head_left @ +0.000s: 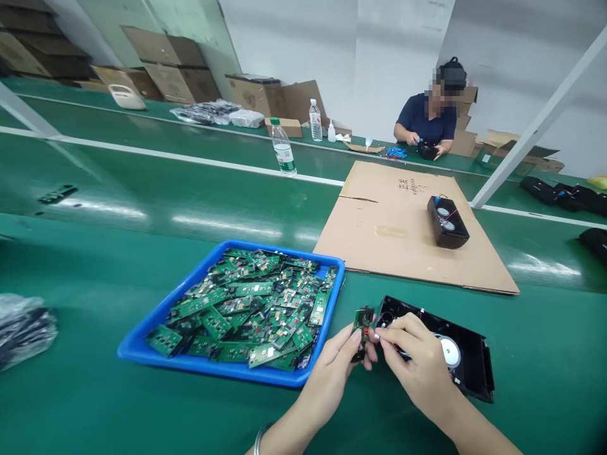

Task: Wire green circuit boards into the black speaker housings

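My left hand (339,357) is closed around a green circuit board (363,318) with a red part on it. Close beside it, my right hand (415,351) pinches a small white connector (377,335) at the board's edge. Whether the connector touches the board I cannot tell. Behind and below my right hand lies a black speaker housing (475,360), open side up, with a round silver speaker (448,351) inside; my hand hides part of it. To the left stands a blue tray (203,365) heaped with green circuit boards (251,289).
A cardboard sheet (393,253) bears another black speaker housing (450,237). Beyond it, a co-worker (427,120) handles a black part across the line. A water bottle (284,151) stands by the white rail. A plastic-wrapped bundle (23,332) lies at the left edge.
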Tool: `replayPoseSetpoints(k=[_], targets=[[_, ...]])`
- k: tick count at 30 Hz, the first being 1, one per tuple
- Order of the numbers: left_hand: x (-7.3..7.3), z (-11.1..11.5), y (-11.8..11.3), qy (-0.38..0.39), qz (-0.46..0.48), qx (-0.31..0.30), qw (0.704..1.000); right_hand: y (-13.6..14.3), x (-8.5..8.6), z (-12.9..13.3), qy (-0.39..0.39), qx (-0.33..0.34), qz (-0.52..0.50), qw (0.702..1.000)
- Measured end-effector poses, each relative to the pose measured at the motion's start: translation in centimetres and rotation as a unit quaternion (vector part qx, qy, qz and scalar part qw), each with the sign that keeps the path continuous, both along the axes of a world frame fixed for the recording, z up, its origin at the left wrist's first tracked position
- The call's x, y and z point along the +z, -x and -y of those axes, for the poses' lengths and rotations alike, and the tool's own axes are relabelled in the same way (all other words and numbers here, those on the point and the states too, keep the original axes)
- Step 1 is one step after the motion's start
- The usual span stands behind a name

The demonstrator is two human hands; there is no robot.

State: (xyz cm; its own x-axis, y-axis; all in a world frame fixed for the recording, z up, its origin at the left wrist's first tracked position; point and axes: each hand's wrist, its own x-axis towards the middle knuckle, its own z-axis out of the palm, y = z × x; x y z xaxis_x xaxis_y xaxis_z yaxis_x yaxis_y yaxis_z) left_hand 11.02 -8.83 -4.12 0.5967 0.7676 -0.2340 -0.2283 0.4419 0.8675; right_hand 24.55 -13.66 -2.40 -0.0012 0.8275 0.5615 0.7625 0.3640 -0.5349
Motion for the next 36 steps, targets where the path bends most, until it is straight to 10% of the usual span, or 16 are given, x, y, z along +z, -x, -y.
replayPoseSetpoints(k=[5,18,25,36], targets=[[0.1,-0.3,0.2,0.125,0.078,-0.053,0.988,0.5,-1.1,0.1,-0.081,-0.009,0.091,0.993],[-0.7,-0.2,-0.3,0.049,0.037,-0.064,0.996,-0.2,-0.5,0.4,-0.086,0.032,0.217,0.972],[-0.3,0.9,-0.4,-0.086,-0.033,-0.058,0.994,-0.4,-0.4,0.9,-0.099,0.025,0.128,0.986],[0.8,0.9,0.4,-0.087,-0.073,-0.144,0.983,-1.2,-1.0,1.4,-0.111,0.06,-0.041,0.991]])
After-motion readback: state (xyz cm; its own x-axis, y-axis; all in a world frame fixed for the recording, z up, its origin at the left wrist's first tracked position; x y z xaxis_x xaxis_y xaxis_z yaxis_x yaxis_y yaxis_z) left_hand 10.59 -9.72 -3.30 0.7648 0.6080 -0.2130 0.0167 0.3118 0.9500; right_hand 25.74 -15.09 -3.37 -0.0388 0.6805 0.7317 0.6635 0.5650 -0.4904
